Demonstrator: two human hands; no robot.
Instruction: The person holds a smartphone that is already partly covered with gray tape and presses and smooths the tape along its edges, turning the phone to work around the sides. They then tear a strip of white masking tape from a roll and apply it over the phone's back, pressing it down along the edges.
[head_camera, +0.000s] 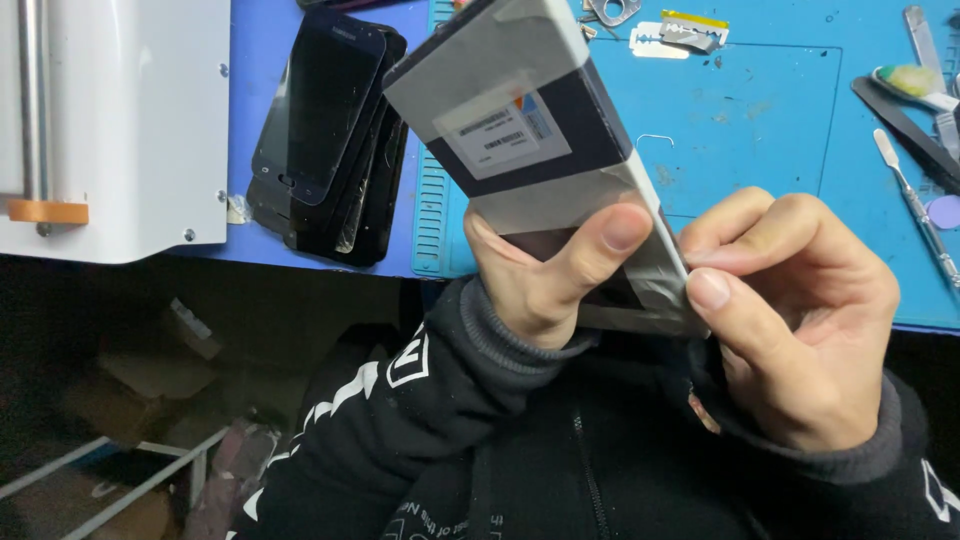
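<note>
A flat phone screen panel (520, 130), dark with grey film and a white sticker on its back, is held tilted above the blue mat (760, 110). My left hand (545, 270) grips its lower part, thumb pressed on the face. My right hand (800, 310) pinches the panel's lower right corner between thumb and forefinger, on the edge of the grey film.
A stack of several dark phone screens (325, 140) lies at the left on the blue table. A white machine (120, 120) stands at the far left. Razor blades (672, 36), tweezers (905, 125) and a metal spudger (915, 205) lie on the mat.
</note>
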